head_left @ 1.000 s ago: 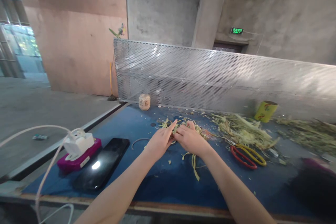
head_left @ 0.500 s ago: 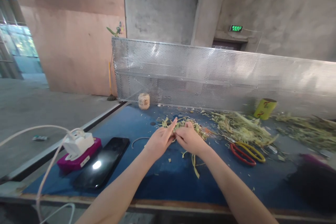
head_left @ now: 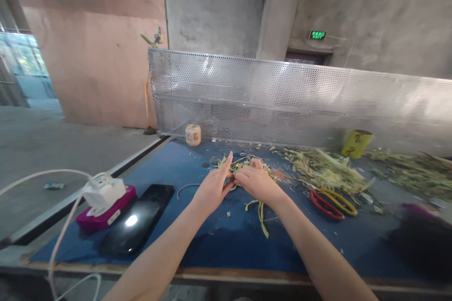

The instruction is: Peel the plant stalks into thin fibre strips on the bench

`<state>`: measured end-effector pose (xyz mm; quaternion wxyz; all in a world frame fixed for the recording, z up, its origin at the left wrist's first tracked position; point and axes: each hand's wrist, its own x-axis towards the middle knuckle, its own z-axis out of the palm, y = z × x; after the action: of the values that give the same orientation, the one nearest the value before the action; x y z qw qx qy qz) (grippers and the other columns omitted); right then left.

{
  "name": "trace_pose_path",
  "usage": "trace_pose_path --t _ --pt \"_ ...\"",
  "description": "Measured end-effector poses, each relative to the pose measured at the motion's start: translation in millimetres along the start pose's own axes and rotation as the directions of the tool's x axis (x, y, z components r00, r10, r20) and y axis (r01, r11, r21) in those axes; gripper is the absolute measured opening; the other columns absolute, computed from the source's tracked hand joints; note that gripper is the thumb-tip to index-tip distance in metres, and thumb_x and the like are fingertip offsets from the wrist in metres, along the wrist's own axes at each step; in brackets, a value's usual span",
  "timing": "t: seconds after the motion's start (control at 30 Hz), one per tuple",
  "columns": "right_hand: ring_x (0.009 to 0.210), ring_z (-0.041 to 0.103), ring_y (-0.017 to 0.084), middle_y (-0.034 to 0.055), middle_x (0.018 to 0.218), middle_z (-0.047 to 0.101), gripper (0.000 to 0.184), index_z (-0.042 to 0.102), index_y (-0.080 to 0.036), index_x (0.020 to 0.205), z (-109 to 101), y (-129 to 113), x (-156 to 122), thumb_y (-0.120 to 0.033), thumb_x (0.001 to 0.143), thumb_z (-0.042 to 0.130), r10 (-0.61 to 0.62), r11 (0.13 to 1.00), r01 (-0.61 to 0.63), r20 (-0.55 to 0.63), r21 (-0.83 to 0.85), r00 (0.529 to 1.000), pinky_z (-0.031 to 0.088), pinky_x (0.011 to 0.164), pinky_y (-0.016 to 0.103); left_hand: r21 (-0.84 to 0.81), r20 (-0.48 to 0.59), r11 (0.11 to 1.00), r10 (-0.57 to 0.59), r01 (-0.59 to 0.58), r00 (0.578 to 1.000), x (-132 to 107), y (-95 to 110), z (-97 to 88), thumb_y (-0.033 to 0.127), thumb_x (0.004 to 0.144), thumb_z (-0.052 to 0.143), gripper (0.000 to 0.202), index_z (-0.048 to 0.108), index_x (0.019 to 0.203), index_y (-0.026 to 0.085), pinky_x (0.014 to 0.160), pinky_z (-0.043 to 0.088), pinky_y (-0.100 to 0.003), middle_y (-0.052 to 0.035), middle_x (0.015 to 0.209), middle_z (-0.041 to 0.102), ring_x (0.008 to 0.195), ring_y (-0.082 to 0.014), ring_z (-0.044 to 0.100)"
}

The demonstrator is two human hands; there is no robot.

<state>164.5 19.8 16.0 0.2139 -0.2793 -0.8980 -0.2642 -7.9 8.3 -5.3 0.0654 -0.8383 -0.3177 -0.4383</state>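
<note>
My left hand and my right hand meet over a small heap of pale green plant strips at the middle of the table. The left index finger points up and away, while its thumb and other fingers close toward the right fingertips. On the right, the fingers are curled in a pinch. Whatever lies between the fingertips is hidden or too small to name. A few loose strips dangle or lie just below my right hand. Red-and-yellow-handled scissors rest to the right.
On the blue table lie a black phone and a purple power strip with a white plug. Farther back stand a ball of twine and a yellow can. More plant fibres spread right, before a perforated metal panel.
My right hand has turned slightly and its fingers have shifted at the meeting point. The left index finger leans a little further left. The objects on the table stay put.
</note>
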Motion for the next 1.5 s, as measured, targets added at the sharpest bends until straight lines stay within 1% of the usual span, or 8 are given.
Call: trace_pose_path --t 0.1,0.23,0.33,0.57,0.77,0.9,1.17,1.5 --pt "0.066 0.045 0.011 0.0000 0.066 0.054 0.025 0.049 -0.017 0.071 1 0 0 -0.019 0.089 0.033 0.004 1.000 -0.004 -0.008 0.025 1.000 0.021 0.079 0.030 0.050 -0.049 0.997 0.068 -0.066 0.996 0 -1 -0.2 0.021 0.083 0.044 0.070 -0.001 0.137 0.020 0.075 0.046 -0.031 -0.0039 0.086 0.064 0.081 -0.0158 0.058" --pt "0.068 0.048 0.012 0.0013 0.070 0.059 0.023 0.052 -0.017 0.076 -2 1 0 -0.017 0.088 0.033 0.011 0.994 -0.005 -0.056 0.108 0.998 0.021 0.079 0.030 0.160 -0.029 0.966 0.212 -0.204 0.977 1 -1 -2.2 0.017 0.084 0.043 0.068 0.001 0.136 0.021 0.072 0.047 -0.032 -0.0042 0.085 0.064 0.080 -0.0167 0.059" --pt "0.069 0.050 0.012 0.0029 0.072 0.061 0.027 0.054 -0.016 0.079 -6 2 0 -0.014 0.088 0.029 0.007 0.985 0.008 -0.087 0.174 0.996 0.021 0.079 0.030 0.182 -0.033 0.953 0.253 -0.243 0.967 2 0 -2.6 0.016 0.084 0.042 0.068 0.000 0.136 0.020 0.072 0.047 -0.032 -0.0048 0.086 0.065 0.080 -0.0164 0.059" --pt "0.062 0.047 0.011 0.0010 0.068 0.058 0.025 0.051 -0.016 0.075 -9 -1 0 -0.022 0.089 0.031 0.027 0.961 -0.030 0.011 0.274 1.000 0.023 0.076 0.029 0.070 0.009 0.988 0.136 -0.136 0.991 -2 -3 1.9 0.020 0.084 0.042 0.071 -0.006 0.136 0.018 0.075 0.048 -0.035 -0.0050 0.084 0.064 0.080 -0.0174 0.059" --pt "0.052 0.040 0.008 -0.0036 0.057 0.051 0.027 0.048 -0.016 0.069 -1 -3 1 -0.022 0.089 0.030 0.111 0.916 -0.130 0.073 0.378 0.991 0.023 0.074 0.027 0.091 -0.049 0.990 0.112 -0.107 0.993 -2 -2 2.3 0.021 0.083 0.043 0.074 -0.008 0.136 0.018 0.077 0.047 -0.037 -0.0053 0.083 0.063 0.081 -0.0184 0.059" --pt "0.049 0.039 0.008 -0.0036 0.054 0.052 0.029 0.047 -0.016 0.065 2 -2 1 -0.022 0.088 0.030 0.101 0.934 -0.126 0.091 0.334 0.991 0.023 0.073 0.027 0.101 -0.047 0.987 0.132 -0.126 0.990 -1 -2 1.1 0.019 0.083 0.044 0.074 -0.007 0.136 0.020 0.073 0.048 -0.035 -0.0039 0.080 0.063 0.078 -0.0181 0.059" --pt "0.055 0.045 0.011 0.0019 0.060 0.057 0.034 0.052 -0.015 0.070 -4 1 1 -0.025 0.090 0.027 0.014 0.999 -0.018 0.078 0.051 0.997 0.020 0.076 0.031 0.094 0.017 0.992 0.088 -0.089 0.996 1 -1 -0.5 0.016 0.082 0.043 0.079 -0.015 0.135 0.019 0.070 0.049 -0.034 -0.0031 0.079 0.065 0.076 -0.0191 0.060" --pt "0.057 0.048 0.012 0.0011 0.061 0.059 0.022 0.052 -0.017 0.073 -2 1 3 -0.017 0.086 0.035 0.009 0.994 -0.035 0.239 0.102 0.971 0.020 0.071 0.030 0.158 0.066 0.979 0.123 -0.132 0.990 2 0 -0.9 0.018 0.083 0.042 0.074 -0.012 0.135 0.021 0.067 0.049 -0.032 -0.0031 0.079 0.064 0.074 -0.0183 0.059"
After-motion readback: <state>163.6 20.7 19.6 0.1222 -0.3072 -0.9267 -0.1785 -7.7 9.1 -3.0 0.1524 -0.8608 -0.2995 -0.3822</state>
